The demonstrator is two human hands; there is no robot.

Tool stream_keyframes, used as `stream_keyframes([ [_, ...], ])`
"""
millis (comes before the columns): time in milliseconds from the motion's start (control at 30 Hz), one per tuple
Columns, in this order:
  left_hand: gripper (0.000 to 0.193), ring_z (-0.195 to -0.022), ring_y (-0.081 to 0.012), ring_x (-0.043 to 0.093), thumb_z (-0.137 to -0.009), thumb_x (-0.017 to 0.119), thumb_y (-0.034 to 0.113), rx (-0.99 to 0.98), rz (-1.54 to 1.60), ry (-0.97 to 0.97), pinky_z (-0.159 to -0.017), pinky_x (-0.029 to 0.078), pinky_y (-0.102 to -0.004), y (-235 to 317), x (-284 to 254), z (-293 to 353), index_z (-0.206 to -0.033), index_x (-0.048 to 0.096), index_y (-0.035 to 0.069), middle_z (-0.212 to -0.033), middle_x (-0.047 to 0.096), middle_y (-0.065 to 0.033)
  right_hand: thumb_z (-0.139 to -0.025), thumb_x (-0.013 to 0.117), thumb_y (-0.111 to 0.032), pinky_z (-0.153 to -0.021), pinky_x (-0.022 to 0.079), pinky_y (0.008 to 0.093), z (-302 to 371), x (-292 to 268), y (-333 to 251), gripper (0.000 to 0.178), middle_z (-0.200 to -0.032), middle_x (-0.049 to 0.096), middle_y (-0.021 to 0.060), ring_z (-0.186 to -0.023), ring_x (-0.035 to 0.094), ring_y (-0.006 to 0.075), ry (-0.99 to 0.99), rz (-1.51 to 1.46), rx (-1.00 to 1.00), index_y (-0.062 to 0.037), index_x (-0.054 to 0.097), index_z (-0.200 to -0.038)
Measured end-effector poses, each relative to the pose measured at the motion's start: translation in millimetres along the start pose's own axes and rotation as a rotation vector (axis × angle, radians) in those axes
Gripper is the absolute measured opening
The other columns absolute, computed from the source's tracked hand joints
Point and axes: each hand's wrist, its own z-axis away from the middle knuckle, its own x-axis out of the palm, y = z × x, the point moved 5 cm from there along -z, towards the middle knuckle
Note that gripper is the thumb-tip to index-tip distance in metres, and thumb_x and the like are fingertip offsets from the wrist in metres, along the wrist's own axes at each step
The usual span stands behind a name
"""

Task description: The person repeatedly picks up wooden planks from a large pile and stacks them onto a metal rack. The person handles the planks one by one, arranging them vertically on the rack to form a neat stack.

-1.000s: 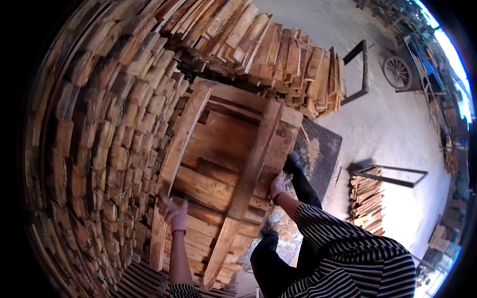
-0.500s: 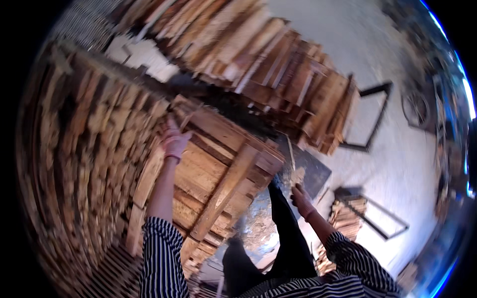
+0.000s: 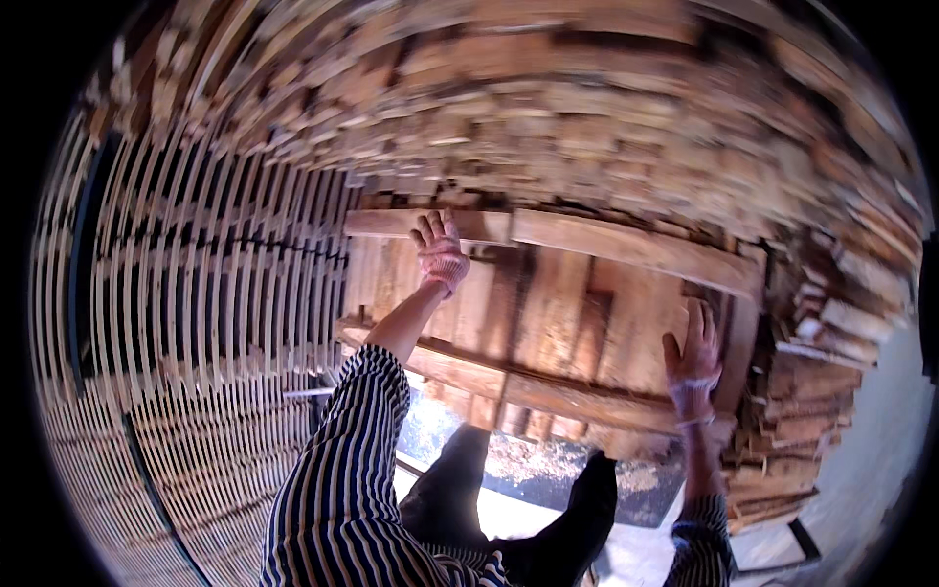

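Observation:
In front of me is a stack of wooden boards [image 3: 553, 318], its top layer lying side by side with dark gaps between some of them. Two wooden strips, a left one [image 3: 377, 224] and a longer right one [image 3: 636, 252], run end to end along its far edge. My left hand [image 3: 442, 252], fingers spread, is at the left strip; whether it presses on it I cannot tell. Fingers stretched, my right hand [image 3: 694, 357] is over the boards near the right end, close to a crosswise piece [image 3: 745, 338]. A near strip [image 3: 587, 399] crosses the boards on my side.
Behind the stack rises a wall of piled wood [image 3: 587, 127], blurred by motion. Slatted layers of thin strips [image 3: 215, 264] fill the left side. More stacked boards [image 3: 792, 421] stand at the right, beside a dark metal frame [image 3: 802, 548] on the pale floor.
My view has swung left, bringing the slatted layers in. My right hand has come from the stack's side, beside a thin pale strip, to over the boards. My left hand stays at the far edge.

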Motion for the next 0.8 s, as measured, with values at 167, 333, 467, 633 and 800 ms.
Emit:
stream_keyframes([
  [167, 0.079, -0.16, -0.0458, 0.024, -0.093, 0.055, 0.017, 0.143, -0.042, -0.109, -0.128, 0.018, -0.0645, -107, 30, -87, -0.166, 0.026, 0.006, -0.173, 0.027, -0.0213, -0.08, 0.083, -0.044, -0.123, 0.03, 0.0607, -132, 85, -40, 0.104, -0.169, 0.037, 0.0165, -0.15, 0.041, 0.0385, -0.453, 0.618, -0.102, -0.0259, 0.03, -0.167],
  [333, 0.055, -0.129, -0.0437, 0.051, -0.093, 0.056, 0.013, 0.615, -0.287, 0.136, -0.102, 0.044, -0.0624, -127, 78, -123, -0.147, 0.047, 0.005, -0.144, 0.053, -0.0221, -0.079, 0.086, -0.04, -0.111, 0.041, 0.0573, -163, 106, -35, 0.091, -0.141, 0.059, 0.013, -0.13, 0.056, 0.0376, -0.548, 0.589, -0.099, -0.0233, 0.045, -0.159],
  [467, 0.029, -0.084, -0.04, 0.071, -0.093, 0.057, 0.01, 0.85, 0.175, 0.52, -0.074, 0.062, -0.0585, -134, 88, -136, -0.121, 0.063, 0.005, -0.106, 0.073, -0.0199, -0.082, 0.082, -0.031, -0.1, 0.046, 0.051, -168, 113, -15, 0.077, -0.117, 0.063, 0.0124, -0.114, 0.06, 0.033, -0.537, 0.672, -0.198, -0.0166, 0.052, -0.151],
  [633, 0.029, -0.082, -0.0356, 0.064, -0.094, 0.059, 0.013, 0.833, 0.264, 0.416, -0.084, 0.058, -0.0564, -125, 86, -166, -0.123, 0.059, 0.007, -0.103, 0.065, -0.0175, -0.087, 0.078, -0.032, -0.11, 0.044, 0.0506, -165, 122, 2, 0.075, -0.131, 0.057, 0.0128, -0.123, 0.056, 0.032, -0.546, 0.649, -0.12, -0.0184, 0.048, -0.154],
  [800, 0.039, -0.096, -0.036, 0.06, -0.095, 0.063, 0.017, 0.786, 0.267, 0.265, -0.092, 0.054, -0.0542, -81, 73, -185, -0.131, 0.054, 0.007, -0.116, 0.06, -0.0176, -0.087, 0.078, -0.031, -0.115, 0.042, 0.0524, -149, 119, -9, 0.078, -0.144, 0.048, 0.0176, -0.134, 0.048, 0.0351, -0.478, 0.596, 0.05, -0.0207, 0.044, -0.156],
])
